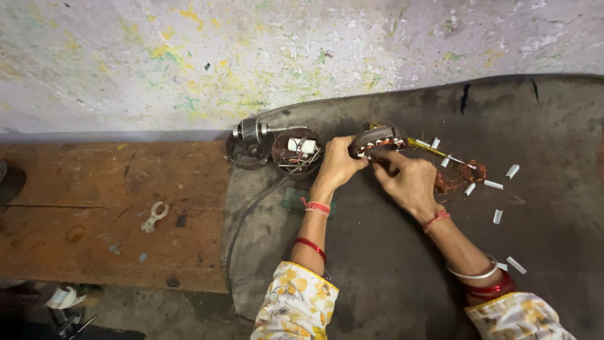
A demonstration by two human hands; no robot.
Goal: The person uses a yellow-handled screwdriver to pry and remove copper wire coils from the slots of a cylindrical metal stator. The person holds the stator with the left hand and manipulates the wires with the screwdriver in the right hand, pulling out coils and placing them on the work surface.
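My left hand (pixel 338 165) grips the near left side of a round metal motor stator (pixel 379 138) with copper windings, held tilted just above a dark mat (pixel 390 264). My right hand (pixel 410 181) is at the stator's near right side, fingers pinched on its windings. A yellow-handled tool (pixel 428 148) lies behind the stator. A tangle of loose copper wire (pixel 458 177) sits just right of my right hand.
Two round metal motor housings stand left of the stator: one with a rotor and shaft (pixel 250 143), one holding wires and a white part (pixel 297 153). Several white paper strips (pixel 494 184) lie scattered at the right. A metal clamp (pixel 154 217) lies on the wooden board (pixel 94 208).
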